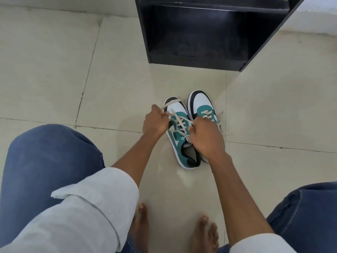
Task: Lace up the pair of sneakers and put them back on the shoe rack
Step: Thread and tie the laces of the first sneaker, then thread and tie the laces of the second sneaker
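Two white, teal and black sneakers stand side by side on the floor, toes toward the rack. The left sneaker (179, 150) has a cream lace (179, 123) crossed through its eyelets. My left hand (155, 122) is closed on one end of that lace, pulled out to the left over the toe. My right hand (206, 137) pinches the other end near the upper eyelets and covers the rear of the right sneaker (199, 103). The right sneaker's lace ends trail loose to its right. The black shoe rack (197, 59) stands just beyond.
The floor is pale glossy tile with dark grout lines. My knees in blue jeans sit at the lower left and lower right, and my bare feet (204, 232) rest on the tile near the bottom edge. The rack's lowest shelf holds nothing.
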